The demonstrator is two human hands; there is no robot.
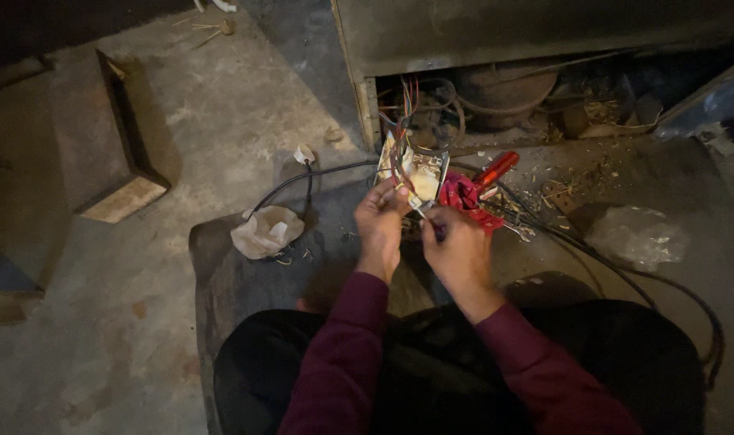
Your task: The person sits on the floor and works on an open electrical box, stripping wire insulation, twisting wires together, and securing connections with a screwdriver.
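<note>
Dim concrete floor fills most of the view, and a dark mat lies under the person's knees. At the centre, the left hand has its fingers curled tight around a bundle of thin coloured wires, which rise toward 12 o'clock into the open bottom of a metal cabinet. The right hand is closed too, pinching a small pale piece at the wire ends; what this piece is, I cannot tell, because it is too small and the fingers hide it. Just above both hands sits a pale electrical part, half covered by the wires. At 2 o'clock from the hands lies a red-handled tool on a red cloth; its tip is hidden under the cloth. A black cable runs from the part toward 9 o'clock, and near its end lies a crumpled pale rag. Another black cable goes toward 4 o'clock and is lost in shadow. A clear plastic bag lies at 3 o'clock. Inside the cabinet, a round rusty compressor is only partly visible in darkness. A wooden block stands at 9 o'clock.
</note>
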